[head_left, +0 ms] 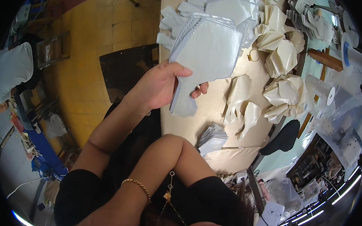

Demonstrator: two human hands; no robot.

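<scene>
My left hand (158, 83) is closed around a thick stack of silver-grey cut panels (212, 48), thumb on top and fingertips showing at the far edge. The stack is held over the cream-covered table (219, 94), its narrow end toward me. My right arm bends across my chest; past a gold chain bracelet (137, 189), the back of my right hand (108, 216) runs down to the lower edge, its fingers hidden. More silver-grey panels (233, 10) lie behind the held stack. A smaller grey bundle (213, 137) rests near the table's front.
Bundles of cream cut pieces (283, 94) line the right side, near a brass-coloured ring (253, 55). Clear-and-white spools (321, 89) stand farther right. A dark stool (125, 72) sits left of the table on the yellow tiled floor (98, 37). Another person (13, 71) is at far left.
</scene>
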